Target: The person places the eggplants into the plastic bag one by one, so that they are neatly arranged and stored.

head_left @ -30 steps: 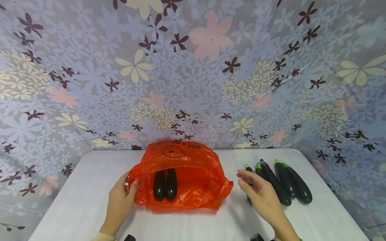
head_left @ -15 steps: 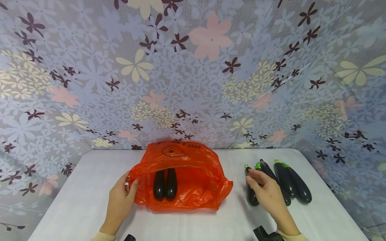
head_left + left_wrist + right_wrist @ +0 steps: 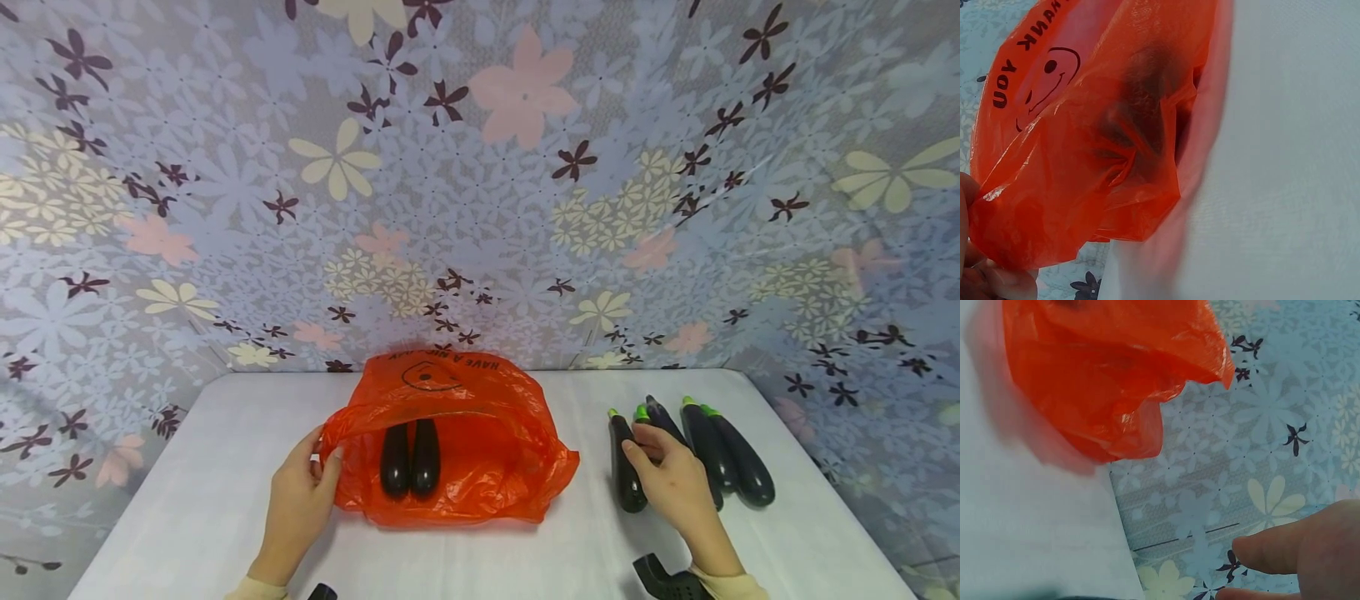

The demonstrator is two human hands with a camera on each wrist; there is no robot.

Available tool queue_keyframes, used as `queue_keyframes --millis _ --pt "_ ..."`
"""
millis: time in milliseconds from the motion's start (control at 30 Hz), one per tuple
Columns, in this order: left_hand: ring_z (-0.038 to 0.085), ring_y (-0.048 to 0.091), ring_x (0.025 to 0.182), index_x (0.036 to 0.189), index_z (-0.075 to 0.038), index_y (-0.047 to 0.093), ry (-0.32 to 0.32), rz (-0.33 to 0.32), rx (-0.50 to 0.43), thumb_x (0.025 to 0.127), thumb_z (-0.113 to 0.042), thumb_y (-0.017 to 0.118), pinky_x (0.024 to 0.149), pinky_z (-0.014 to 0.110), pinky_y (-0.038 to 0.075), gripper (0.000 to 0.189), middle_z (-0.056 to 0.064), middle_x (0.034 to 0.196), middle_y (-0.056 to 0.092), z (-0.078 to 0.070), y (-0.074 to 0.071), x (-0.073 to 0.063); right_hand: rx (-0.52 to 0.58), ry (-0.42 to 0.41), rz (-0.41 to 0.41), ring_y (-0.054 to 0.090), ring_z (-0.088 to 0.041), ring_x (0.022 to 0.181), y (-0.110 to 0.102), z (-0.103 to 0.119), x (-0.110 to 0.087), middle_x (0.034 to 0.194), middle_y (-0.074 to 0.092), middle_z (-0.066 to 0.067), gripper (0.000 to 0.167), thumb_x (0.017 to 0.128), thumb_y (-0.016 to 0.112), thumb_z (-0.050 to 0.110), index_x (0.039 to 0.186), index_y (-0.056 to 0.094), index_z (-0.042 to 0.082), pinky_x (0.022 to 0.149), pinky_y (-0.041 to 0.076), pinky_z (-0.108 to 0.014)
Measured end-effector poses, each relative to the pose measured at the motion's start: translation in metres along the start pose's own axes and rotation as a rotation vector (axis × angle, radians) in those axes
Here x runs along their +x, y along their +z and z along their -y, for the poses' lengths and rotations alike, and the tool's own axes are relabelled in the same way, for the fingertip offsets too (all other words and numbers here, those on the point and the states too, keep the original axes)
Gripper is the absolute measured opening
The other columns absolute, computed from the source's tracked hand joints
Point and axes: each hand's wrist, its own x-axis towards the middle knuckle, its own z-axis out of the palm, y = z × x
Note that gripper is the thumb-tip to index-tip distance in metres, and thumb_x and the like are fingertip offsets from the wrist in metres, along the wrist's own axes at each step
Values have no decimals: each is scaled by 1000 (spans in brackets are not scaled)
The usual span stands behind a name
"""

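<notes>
A red plastic bag (image 3: 495,467) lies on the white table with its mouth spread toward me, printed with a winking face. Inside it, two dark eggplants (image 3: 410,462) lie side by side. My left hand (image 3: 303,492) pinches the bag's left edge between thumb and fingers; the left wrist view shows the fingertips (image 3: 1007,278) at the crumpled plastic. On the right, my right hand (image 3: 675,475) hovers over a group of several eggplants (image 3: 742,454), just right of the leftmost eggplant (image 3: 626,471). Its thumb (image 3: 1272,550) and fingers are apart, partly covering the eggplants behind.
The white table (image 3: 450,567) ends at a wall of flowered cloth (image 3: 480,208) right behind the bag. A strip of tabletop (image 3: 581,417) lies between the bag and the eggplants. A black wrist device (image 3: 667,579) sits by the right sleeve.
My right hand has moved right, from beside the bag's right edge to over the eggplants, uncovering the leftmost one. The left hand, the bag and the eggplants have stayed put.
</notes>
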Motion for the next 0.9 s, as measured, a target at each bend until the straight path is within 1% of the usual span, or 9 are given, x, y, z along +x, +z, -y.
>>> queue_keyframes --millis 100,300,533,667,900 --pt "9 44 59 132 7 57 4 0 4 96 -11 65 49 23 40 41 11 89 58 0 0 0 -28 6 2 60 -42 115 1 -2 2 126 62 -28 51 102 57 30 140 52 -4 91 47 -57" --pt "11 45 60 133 7 57 -8 9 13 96 -11 64 50 23 41 41 12 92 60 -1 0 1 -91 16 6 59 -43 115 4 -4 3 126 61 -30 52 101 58 29 141 51 -5 90 48 -58" --pt "10 43 59 132 7 57 -9 11 12 96 -10 65 50 23 40 41 9 84 55 -1 -1 1 -140 37 16 59 -44 114 7 -5 3 124 61 -32 53 100 59 28 139 51 -7 88 48 -59" --pt "10 43 59 132 8 57 -9 11 10 96 -10 65 49 23 40 41 8 84 54 0 -1 1 -157 45 23 59 -44 114 9 -5 3 124 60 -32 54 100 60 28 139 51 -7 87 49 -58" --pt "9 43 59 131 8 57 6 0 6 96 -10 65 50 23 39 40 7 82 54 1 -1 1 -183 28 10 61 -45 109 11 -4 2 120 60 -32 53 98 62 26 136 52 -10 84 50 -58"
